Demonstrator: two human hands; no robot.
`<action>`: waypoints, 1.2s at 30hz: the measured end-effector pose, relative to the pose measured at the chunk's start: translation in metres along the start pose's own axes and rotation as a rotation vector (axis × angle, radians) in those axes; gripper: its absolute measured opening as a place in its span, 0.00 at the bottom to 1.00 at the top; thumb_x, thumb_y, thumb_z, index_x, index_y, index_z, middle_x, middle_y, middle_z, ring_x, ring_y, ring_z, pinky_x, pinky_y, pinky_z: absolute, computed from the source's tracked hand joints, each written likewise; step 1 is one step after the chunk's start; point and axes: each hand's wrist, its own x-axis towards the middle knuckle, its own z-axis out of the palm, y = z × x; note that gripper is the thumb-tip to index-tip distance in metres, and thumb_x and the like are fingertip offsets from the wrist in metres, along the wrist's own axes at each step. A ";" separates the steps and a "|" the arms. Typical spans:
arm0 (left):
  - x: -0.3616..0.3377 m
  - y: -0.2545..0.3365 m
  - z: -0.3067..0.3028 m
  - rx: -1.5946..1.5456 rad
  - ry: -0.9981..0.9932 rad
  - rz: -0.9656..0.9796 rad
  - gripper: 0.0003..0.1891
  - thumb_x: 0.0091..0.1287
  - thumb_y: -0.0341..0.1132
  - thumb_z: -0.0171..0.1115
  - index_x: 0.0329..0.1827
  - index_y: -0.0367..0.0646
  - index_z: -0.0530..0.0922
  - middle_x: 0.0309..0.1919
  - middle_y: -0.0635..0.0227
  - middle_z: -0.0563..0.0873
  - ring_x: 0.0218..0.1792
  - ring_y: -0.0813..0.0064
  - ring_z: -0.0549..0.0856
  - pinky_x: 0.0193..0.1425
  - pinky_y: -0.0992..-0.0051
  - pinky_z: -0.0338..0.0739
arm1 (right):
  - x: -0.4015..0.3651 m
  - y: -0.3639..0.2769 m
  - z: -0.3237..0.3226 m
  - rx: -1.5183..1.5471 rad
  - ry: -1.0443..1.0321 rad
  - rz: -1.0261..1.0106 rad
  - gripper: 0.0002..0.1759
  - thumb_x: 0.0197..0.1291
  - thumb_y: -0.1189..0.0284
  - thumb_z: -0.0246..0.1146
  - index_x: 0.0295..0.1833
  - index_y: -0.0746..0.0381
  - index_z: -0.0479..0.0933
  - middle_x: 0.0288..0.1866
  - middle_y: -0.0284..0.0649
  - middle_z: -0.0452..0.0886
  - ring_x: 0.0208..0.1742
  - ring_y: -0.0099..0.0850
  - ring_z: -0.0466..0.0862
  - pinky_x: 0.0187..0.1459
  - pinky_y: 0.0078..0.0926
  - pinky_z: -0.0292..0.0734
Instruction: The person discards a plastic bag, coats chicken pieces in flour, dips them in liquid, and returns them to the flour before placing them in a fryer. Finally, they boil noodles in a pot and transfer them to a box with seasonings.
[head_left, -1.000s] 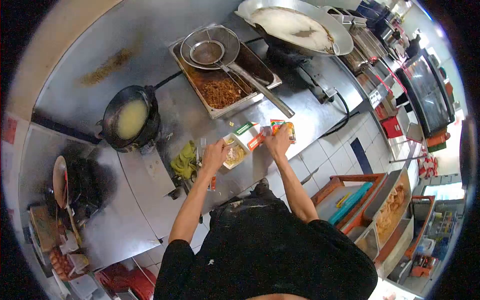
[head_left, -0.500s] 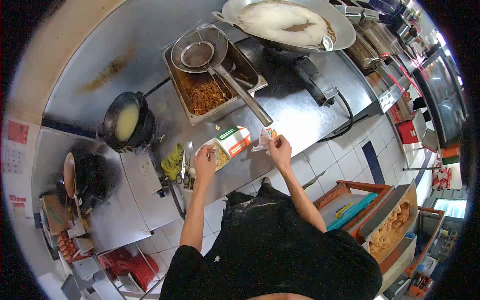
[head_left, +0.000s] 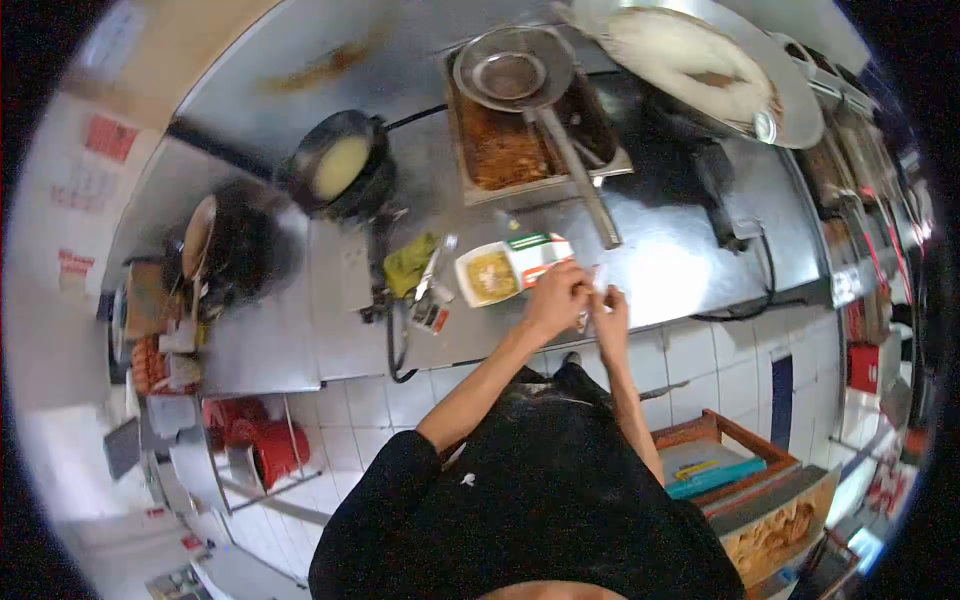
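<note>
On the steel counter (head_left: 440,345) lies an open white, green and orange takeaway box (head_left: 533,258) with yellowish food (head_left: 491,277) in its base. My left hand (head_left: 558,298) is beside the box's lid, its fingers pinched at a small packet (head_left: 583,318). Close to its right, my right hand (head_left: 609,312) has its fingers closed on the same packet. The packet is small and blurred, partly hidden by the fingers. A green cloth (head_left: 411,264), scissors (head_left: 426,283) and a small red-and-white packet (head_left: 431,316) lie left of the box.
A metal tray (head_left: 468,187) of brown fried bits stands behind the box, a long-handled strainer (head_left: 583,180) across it. A large wok (head_left: 800,110) with foamy contents is at the back right, a black pan (head_left: 372,178) with yellowish liquid at the back left.
The view has swung left. My left hand has left the food side of the box and come over beside my right hand at the packet. The food in the box is now uncovered.
</note>
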 end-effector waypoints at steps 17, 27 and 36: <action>-0.006 -0.055 0.019 -0.006 -0.014 0.024 0.11 0.64 0.28 0.56 0.48 0.36 0.77 0.39 0.50 0.84 0.42 0.48 0.83 0.49 0.60 0.78 | 0.010 0.017 0.003 0.165 -0.065 0.053 0.21 0.65 0.65 0.60 0.53 0.73 0.72 0.34 0.41 0.79 0.32 0.23 0.77 0.28 0.21 0.72; -0.150 -0.173 -0.121 0.561 0.652 -0.477 0.17 0.57 0.37 0.66 0.45 0.35 0.76 0.41 0.48 0.82 0.45 0.47 0.82 0.48 0.57 0.77 | 0.020 -0.046 -0.008 -0.176 0.145 -0.072 0.20 0.62 0.57 0.64 0.38 0.65 0.72 0.24 0.33 0.71 0.25 0.22 0.69 0.28 0.23 0.67; -0.149 -0.189 -0.145 0.322 0.368 -0.829 0.22 0.56 0.40 0.69 0.49 0.36 0.77 0.40 0.51 0.83 0.43 0.52 0.84 0.48 0.60 0.79 | -0.062 -0.074 0.087 -0.249 -0.656 -0.187 0.08 0.61 0.71 0.62 0.35 0.66 0.75 0.23 0.41 0.78 0.24 0.27 0.77 0.29 0.27 0.72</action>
